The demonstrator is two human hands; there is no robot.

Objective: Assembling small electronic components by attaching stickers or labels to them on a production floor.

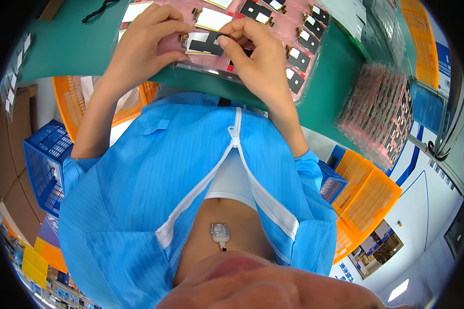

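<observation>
A pink tray in clear plastic lies on the green work table and holds several small flat panels with short flex tails. Between my hands is one white panel with a stepped black film across it. My right hand pinches the film's right end between thumb and forefinger. At the panel's other end, my left hand rests with thumb and fingers apart, around the flex tail. Whether its fingertips touch the panel I cannot tell.
A tall stack of filled pink trays stands on the green table at right. Orange baskets and a blue basket sit lower at the sides. A black cord lies at far left.
</observation>
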